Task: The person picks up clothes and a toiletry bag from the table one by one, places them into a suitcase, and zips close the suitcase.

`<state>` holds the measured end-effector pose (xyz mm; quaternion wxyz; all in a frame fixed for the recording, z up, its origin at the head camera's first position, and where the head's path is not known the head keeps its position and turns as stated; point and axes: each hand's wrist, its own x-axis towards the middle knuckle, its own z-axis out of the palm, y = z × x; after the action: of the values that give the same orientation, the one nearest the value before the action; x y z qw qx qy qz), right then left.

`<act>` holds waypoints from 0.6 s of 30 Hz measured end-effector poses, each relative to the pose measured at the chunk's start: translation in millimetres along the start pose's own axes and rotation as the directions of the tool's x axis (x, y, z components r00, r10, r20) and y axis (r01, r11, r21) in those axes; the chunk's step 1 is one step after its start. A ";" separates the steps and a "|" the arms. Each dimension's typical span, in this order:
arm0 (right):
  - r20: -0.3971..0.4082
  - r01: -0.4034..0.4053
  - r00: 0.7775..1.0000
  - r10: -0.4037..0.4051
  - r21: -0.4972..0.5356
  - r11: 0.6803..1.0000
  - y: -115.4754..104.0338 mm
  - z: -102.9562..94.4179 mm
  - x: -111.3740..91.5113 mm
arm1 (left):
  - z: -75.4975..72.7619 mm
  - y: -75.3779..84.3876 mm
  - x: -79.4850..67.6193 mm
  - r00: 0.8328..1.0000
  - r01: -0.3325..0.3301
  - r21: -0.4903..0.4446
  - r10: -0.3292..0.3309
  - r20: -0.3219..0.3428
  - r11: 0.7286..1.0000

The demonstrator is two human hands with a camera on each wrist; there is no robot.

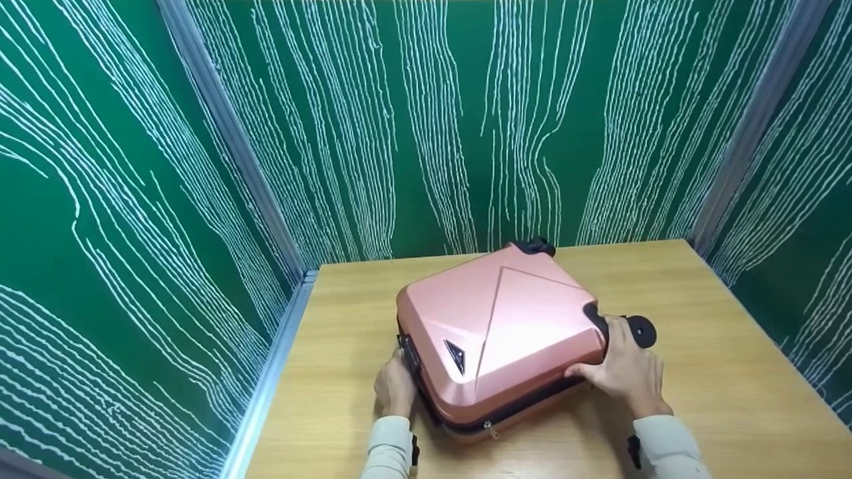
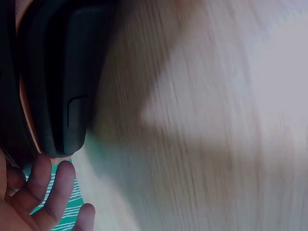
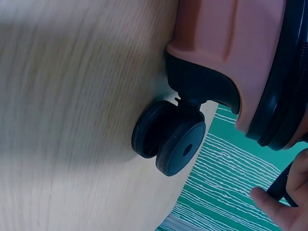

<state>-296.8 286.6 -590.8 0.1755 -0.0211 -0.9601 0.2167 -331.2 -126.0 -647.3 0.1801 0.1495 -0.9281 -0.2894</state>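
A pink hard-shell suitcase [image 1: 526, 319] lies on the wooden table with its front face up, turned at an angle. My left hand [image 1: 395, 386] holds its left end beside the black lock [image 1: 410, 352]. In the left wrist view, bent fingers [image 2: 57, 192] sit at the case's edge, just below a black handle [image 2: 72, 77]; the thumb is largely hidden. My right hand [image 1: 629, 369] grips the near right corner, thumb on the front edge and fingers over the black corner guard. A black double wheel [image 3: 173, 137] shows in the right wrist view.
The wooden table [image 1: 719, 346] extends around the suitcase. Green panels with white wavy lines [image 1: 432, 133] stand at the back and both sides, joined by grey metal posts [image 1: 233, 126]. A zipper pull [image 1: 491, 429] hangs at the suitcase's near edge.
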 end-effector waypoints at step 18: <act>0.002 -0.033 0.999 0.033 -0.001 0.999 -5.4 -1.2 -6.0 | -4.5 6.6 2.1 0.999 -0.032 0.047 0.031 0.008 0.998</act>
<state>-290.6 281.5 -589.4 0.1710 -0.0368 -0.9599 0.2191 -332.3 -123.8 -639.5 0.1778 0.1379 -0.9376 -0.2650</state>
